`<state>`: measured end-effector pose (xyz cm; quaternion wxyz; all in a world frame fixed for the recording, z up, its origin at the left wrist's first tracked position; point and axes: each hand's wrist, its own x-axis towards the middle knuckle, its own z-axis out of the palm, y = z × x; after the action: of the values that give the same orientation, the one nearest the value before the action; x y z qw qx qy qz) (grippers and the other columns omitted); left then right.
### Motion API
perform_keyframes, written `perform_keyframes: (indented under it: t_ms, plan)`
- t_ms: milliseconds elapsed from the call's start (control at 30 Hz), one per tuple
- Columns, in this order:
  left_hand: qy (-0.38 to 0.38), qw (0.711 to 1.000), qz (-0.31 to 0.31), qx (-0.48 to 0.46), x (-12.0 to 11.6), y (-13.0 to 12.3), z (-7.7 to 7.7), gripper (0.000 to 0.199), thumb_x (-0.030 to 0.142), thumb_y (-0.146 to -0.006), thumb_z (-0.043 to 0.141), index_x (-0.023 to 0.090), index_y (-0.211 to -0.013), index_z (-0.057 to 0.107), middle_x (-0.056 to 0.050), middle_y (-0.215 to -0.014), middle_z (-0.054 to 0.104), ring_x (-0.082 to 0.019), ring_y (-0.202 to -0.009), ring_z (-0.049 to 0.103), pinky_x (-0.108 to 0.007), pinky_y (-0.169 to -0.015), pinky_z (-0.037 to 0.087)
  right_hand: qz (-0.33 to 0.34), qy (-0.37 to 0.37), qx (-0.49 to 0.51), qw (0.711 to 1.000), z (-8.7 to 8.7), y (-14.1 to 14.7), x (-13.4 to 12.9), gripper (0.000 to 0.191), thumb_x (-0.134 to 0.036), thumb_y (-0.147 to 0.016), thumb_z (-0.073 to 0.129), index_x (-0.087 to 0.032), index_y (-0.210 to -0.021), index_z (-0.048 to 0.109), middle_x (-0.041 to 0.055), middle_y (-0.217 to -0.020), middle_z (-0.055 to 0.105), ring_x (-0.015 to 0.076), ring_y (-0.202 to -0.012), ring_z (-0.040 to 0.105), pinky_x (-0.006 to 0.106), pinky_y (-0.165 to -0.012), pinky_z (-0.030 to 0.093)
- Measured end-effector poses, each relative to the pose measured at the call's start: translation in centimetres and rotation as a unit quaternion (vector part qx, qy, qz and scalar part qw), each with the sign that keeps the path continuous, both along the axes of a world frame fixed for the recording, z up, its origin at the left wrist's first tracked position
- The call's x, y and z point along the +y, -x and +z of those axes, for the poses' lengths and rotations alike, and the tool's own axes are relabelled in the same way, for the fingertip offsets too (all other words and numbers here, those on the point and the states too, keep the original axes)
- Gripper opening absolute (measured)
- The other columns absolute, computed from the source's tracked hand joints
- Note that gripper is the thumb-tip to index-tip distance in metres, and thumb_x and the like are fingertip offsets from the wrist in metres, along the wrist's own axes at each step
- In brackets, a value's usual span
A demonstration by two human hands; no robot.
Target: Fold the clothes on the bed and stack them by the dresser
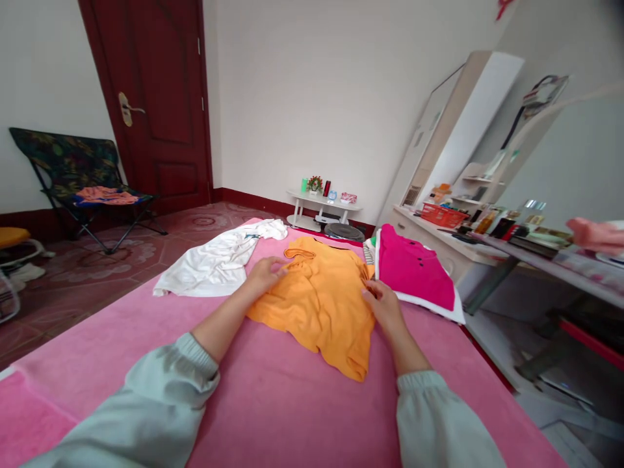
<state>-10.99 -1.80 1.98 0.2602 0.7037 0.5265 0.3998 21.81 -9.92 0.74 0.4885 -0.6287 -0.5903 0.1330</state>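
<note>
An orange shirt [324,292] lies spread and wrinkled on the pink bed cover [287,403], its neckline at the far side. My left hand [266,276] pinches the shirt's left edge near a sleeve. At the opposite edge, my right hand [383,302] has its fingers closed on the bunched right side of the fabric. A white garment [214,260] lies crumpled to the left of the shirt. Close by on the right is a folded magenta garment [414,266] on top of white cloth.
Beyond the bed stands a small white table [322,200] with several small items. A dresser at right carries a red basket [442,214] and bottles. A folding chair [92,175] with clothing on it stands at left, near a dark red door [156,97].
</note>
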Motion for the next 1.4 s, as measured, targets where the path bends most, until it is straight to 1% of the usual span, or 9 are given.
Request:
perform_keyframes:
  t_ms: [67, 133, 267, 700, 867, 1033, 1133, 1233, 1400]
  plan:
    - [-0.015, 0.997, -0.019, 0.068, -0.5, -0.3, -0.3, 0.039, 0.034, -0.074, 0.065, 0.019, -0.110, 0.064, -0.011, -0.110, 0.064, -0.027, -0.103, 0.059, -0.033, -0.089, 0.044, -0.027, 0.024, -0.095, 0.995, -0.9, 0.2, -0.1, 0.035, -0.034, -0.072, 0.056, -0.013, -0.097, 0.068, 0.0132, -0.117, 0.060, 0.0270, -0.113, 0.054, 0.042, -0.100, 0.038]
    - [-0.031, 0.989, -0.024, 0.146, -0.9, -0.5, -0.6, 0.038, 0.031, -0.072, 0.066, 0.018, -0.108, 0.066, -0.011, -0.106, 0.063, -0.027, -0.100, 0.059, -0.034, -0.089, 0.043, -0.029, 0.043, -0.156, 0.986, -1.6, 0.4, -0.3, 0.033, -0.031, -0.073, 0.056, -0.013, -0.098, 0.069, 0.0145, -0.124, 0.056, 0.0268, -0.118, 0.051, 0.040, -0.103, 0.036]
    - [-0.075, 0.968, -0.017, 0.239, -1.4, -0.4, -1.2, 0.028, 0.025, -0.076, 0.062, 0.020, -0.103, 0.069, -0.010, -0.103, 0.060, -0.025, -0.101, 0.057, -0.033, -0.090, 0.041, -0.025, 0.049, -0.225, 0.973, -2.3, 0.5, -0.7, 0.031, -0.029, -0.077, 0.055, -0.018, -0.102, 0.070, 0.0116, -0.130, 0.052, 0.0249, -0.122, 0.048, 0.039, -0.104, 0.035]
    - [-0.096, 0.966, -0.013, 0.238, -1.3, -0.2, -1.7, 0.028, 0.028, -0.080, 0.057, 0.021, -0.105, 0.069, -0.008, -0.102, 0.058, -0.022, -0.099, 0.057, -0.031, -0.088, 0.043, -0.031, 0.040, -0.224, 0.973, -2.3, 0.5, -0.7, 0.029, -0.031, -0.077, 0.055, -0.021, -0.100, 0.070, 0.0084, -0.127, 0.055, 0.0236, -0.118, 0.050, 0.038, -0.103, 0.036]
    - [-0.095, 0.970, -0.011, 0.224, -1.2, -0.1, -2.0, 0.028, 0.030, -0.080, 0.056, 0.023, -0.104, 0.069, -0.008, -0.103, 0.058, -0.022, -0.101, 0.056, -0.029, -0.089, 0.043, -0.032, 0.034, -0.219, 0.975, -2.4, 0.4, -0.7, 0.029, -0.030, -0.077, 0.054, -0.020, -0.099, 0.070, 0.0095, -0.127, 0.055, 0.0240, -0.118, 0.050, 0.039, -0.102, 0.037]
    - [-0.078, 0.975, 0.008, 0.209, -1.3, 0.0, -2.1, 0.028, 0.031, -0.082, 0.054, 0.022, -0.104, 0.068, -0.007, -0.101, 0.059, -0.021, -0.094, 0.059, -0.029, -0.085, 0.044, -0.056, 0.029, -0.252, 0.966, -1.9, 1.9, -1.4, 0.028, -0.023, -0.081, 0.049, -0.015, -0.099, 0.069, 0.0126, -0.124, 0.056, 0.0245, -0.116, 0.051, 0.037, -0.102, 0.037]
    - [-0.068, 0.972, 0.022, 0.223, -1.5, -0.1, -2.0, 0.028, 0.032, -0.082, 0.052, 0.023, -0.104, 0.068, -0.007, -0.099, 0.062, -0.021, -0.092, 0.061, -0.029, -0.081, 0.044, -0.028, 0.026, -0.305, 0.952, -1.4, 3.4, -2.4, 0.033, -0.016, -0.083, 0.042, -0.015, -0.104, 0.067, 0.0139, -0.119, 0.059, 0.0247, -0.114, 0.052, 0.036, -0.101, 0.038]
    - [-0.070, 0.965, 0.035, 0.250, -1.9, -0.1, -1.7, 0.028, 0.033, -0.083, 0.051, 0.025, -0.105, 0.067, -0.007, -0.101, 0.066, -0.024, -0.095, 0.061, -0.030, -0.079, 0.044, 0.036, 0.036, -0.333, 0.942, -1.0, 4.3, -4.0, 0.042, -0.009, -0.082, 0.037, -0.014, -0.115, 0.063, 0.0144, -0.123, 0.058, 0.0238, -0.117, 0.050, 0.036, -0.103, 0.037]
    - [-0.062, 0.959, 0.046, 0.274, -2.3, -0.3, -1.4, 0.029, 0.033, -0.083, 0.050, 0.027, -0.106, 0.067, -0.005, -0.108, 0.067, -0.024, -0.102, 0.060, -0.030, -0.080, 0.045, 0.150, 0.100, -0.342, 0.922, -0.6, 4.0, -8.9, 0.062, 0.000, -0.070, 0.036, -0.015, -0.127, 0.055, 0.0117, -0.136, 0.050, 0.0208, -0.127, 0.044, 0.038, -0.109, 0.032]
